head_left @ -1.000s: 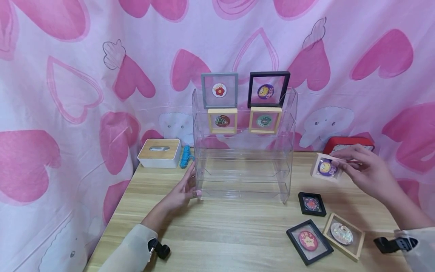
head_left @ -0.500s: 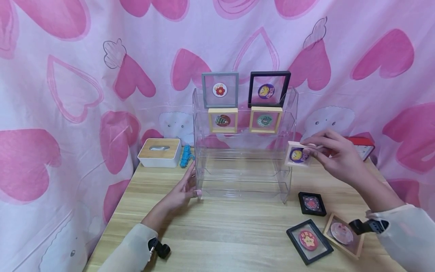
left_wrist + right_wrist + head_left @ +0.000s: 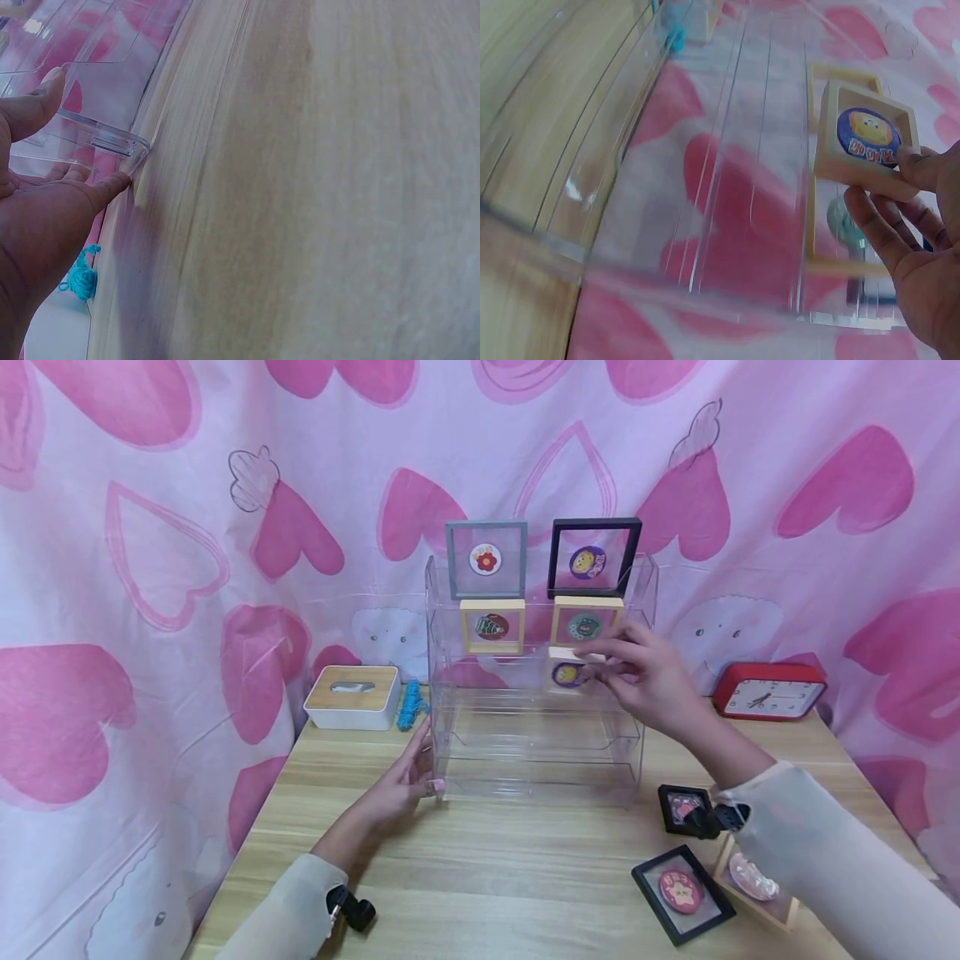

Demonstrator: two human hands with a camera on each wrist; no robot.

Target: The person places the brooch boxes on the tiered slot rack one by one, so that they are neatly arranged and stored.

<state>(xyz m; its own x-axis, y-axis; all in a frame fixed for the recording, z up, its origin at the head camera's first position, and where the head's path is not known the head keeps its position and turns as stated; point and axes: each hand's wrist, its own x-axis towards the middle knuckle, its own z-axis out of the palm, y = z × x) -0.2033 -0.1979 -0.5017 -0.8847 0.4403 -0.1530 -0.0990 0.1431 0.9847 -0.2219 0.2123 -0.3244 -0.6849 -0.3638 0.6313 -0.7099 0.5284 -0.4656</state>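
My right hand (image 3: 641,681) pinches a small pale wood-coloured frame (image 3: 866,142) with a blue-purple round cartoon badge, held at the clear acrylic tiered stand (image 3: 540,789), just below the upper framed badges. My left hand (image 3: 397,781) holds the stand's lower left side; in the left wrist view its thumb and fingers spread about the clear corner. On the top tier stand a grey frame (image 3: 462,585) with a flower badge and a black frame (image 3: 556,556). Below them are two light wooden frames, one with a dark badge (image 3: 492,627), one with a green badge (image 3: 582,627).
On the table at right lie a small black frame (image 3: 667,814), a larger black frame (image 3: 652,885) and a wooden frame (image 3: 776,914) partly behind the right sleeve. A red clock (image 3: 772,692), tissue box (image 3: 352,717) and blue cord (image 3: 409,706) stand at the back.
My right hand has carried the small pale frame leftward and up, from beside the red clock to the stand. The clock is uncovered. My left hand has stayed at the stand.
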